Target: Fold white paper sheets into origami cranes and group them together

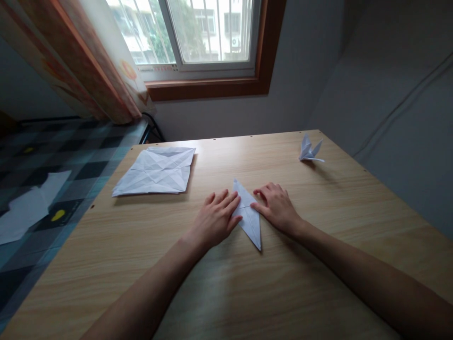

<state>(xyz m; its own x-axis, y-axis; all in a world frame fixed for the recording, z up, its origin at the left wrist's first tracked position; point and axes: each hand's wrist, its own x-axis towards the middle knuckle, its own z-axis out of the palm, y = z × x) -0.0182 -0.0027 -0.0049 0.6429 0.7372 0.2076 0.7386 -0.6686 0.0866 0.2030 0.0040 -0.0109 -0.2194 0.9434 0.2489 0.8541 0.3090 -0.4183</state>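
Note:
A folded piece of white paper point(249, 222), long and pointed at both ends, lies on the wooden table point(219, 293) between my hands. My left hand point(217, 217) rests flat with its fingers stretched out, the fingertips and thumb touching the paper's left edge. On the other side, my right hand point(276, 205) has its thumb on the paper's right edge. Its fingers are loosely bent and apart from the thumb, beside the paper on the table. Crease lines run across the paper's face.
Creased white paper sheets point(159, 170) lie at the table's back left. A folded paper crane point(308, 150) stands at the back right. More white paper point(33, 208) lies on the checked cloth point(88, 156) to the left. Beyond the table is a window point(212, 33).

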